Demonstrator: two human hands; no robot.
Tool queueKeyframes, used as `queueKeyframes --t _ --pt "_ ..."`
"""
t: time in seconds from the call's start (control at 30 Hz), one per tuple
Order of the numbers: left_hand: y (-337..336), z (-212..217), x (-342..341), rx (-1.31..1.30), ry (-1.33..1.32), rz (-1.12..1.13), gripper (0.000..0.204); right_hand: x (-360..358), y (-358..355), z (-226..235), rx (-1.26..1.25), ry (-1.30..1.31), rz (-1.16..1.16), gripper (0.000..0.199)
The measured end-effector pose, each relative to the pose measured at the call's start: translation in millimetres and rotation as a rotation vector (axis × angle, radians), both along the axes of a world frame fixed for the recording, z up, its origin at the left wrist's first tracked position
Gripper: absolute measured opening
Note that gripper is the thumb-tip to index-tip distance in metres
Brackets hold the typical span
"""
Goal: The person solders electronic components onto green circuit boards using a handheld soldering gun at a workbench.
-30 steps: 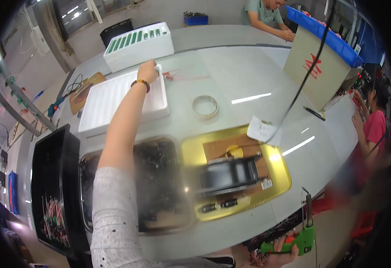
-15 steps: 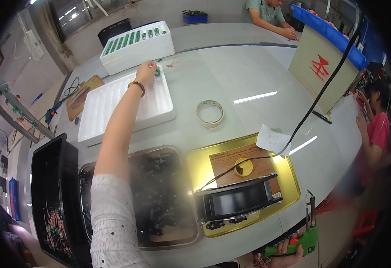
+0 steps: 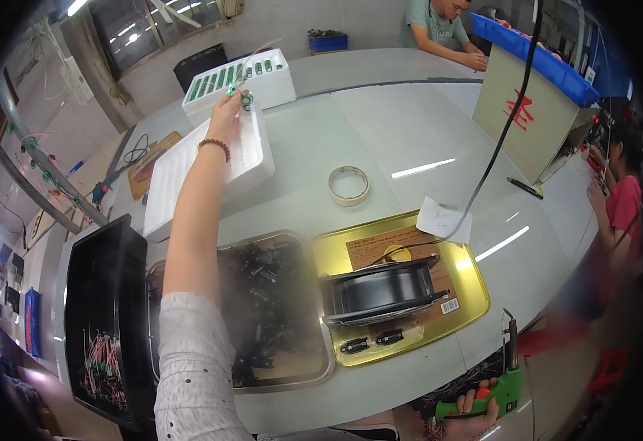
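Far across the surface (image 3: 380, 125), the left hand (image 3: 227, 110) stretches to the back edge of the white tray (image 3: 251, 158), fingers pinched on a small green part (image 3: 246, 99) just in front of the box (image 3: 262, 84) of green cells. Best, I'd say, to keep that pinch firm and lift straight, clear of the tray rim. Down low, the right hand (image 3: 475, 408) grips a green soldering iron (image 3: 508, 378), tip up, beside the yellow tray (image 3: 475, 294).
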State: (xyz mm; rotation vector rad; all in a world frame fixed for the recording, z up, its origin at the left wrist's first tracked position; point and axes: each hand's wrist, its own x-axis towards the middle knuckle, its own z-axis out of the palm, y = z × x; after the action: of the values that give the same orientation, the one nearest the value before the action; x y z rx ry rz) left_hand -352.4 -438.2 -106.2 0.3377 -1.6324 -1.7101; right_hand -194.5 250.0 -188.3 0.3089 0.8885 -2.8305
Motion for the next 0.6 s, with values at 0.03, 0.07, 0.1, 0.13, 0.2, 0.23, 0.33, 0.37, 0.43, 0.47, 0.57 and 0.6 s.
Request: queueKeyframes --t 0.03,0.07,0.1,0.13,0.2,0.23,0.33,0.37,0.43,0.47,0.57,0.6 --pt "6 -4 -2 0.052 0.045 -0.006 0.021 1 1 0 0.001 0.002 -0.012 0.031" --pt "8 -4 0 0.101 0.088 -0.005 0.021 3 -1 6 0.042 -0.01 -0.029 0.031" --pt "2 -8 1 0.14 0.103 -0.044 0.018 4 -2 10 0.085 -0.023 -0.045 0.031" --pt "2 -11 -1 0.138 0.102 -0.049 0.018 5 -2 11 0.083 -0.023 -0.05 0.031" --pt "8 -18 -2 0.168 0.128 -0.079 0.015 6 -2 14 0.11 -0.091 -0.115 0.032" --pt "5 -23 -4 0.171 0.126 -0.082 0.015 6 -2 16 0.112 -0.092 -0.118 0.032" --pt "-4 -36 -6 0.164 0.091 -0.144 0.014 4 -10 21 0.176 -0.035 -0.112 0.032" --pt "5 -36 -9 0.161 0.09 -0.113 0.014 4 -11 22 0.154 -0.025 -0.102 0.032" --pt "13 -38 -17 0.158 0.087 -0.083 0.014 2 -10 20 0.132 -0.017 -0.093 0.033" --pt "14 -43 -19 0.148 -0.005 -0.048 0.016 2 -10 18 0.148 -0.02 -0.096 0.032" --pt "16 -51 -21 0.077 -0.211 0.01 0.019 0 -11 14 0.166 -0.039 -0.098 0.031" --pt "17 -52 -19 0.014 -0.323 0.034 0.021 -1 -11 13 0.166 -0.052 -0.096 0.03"
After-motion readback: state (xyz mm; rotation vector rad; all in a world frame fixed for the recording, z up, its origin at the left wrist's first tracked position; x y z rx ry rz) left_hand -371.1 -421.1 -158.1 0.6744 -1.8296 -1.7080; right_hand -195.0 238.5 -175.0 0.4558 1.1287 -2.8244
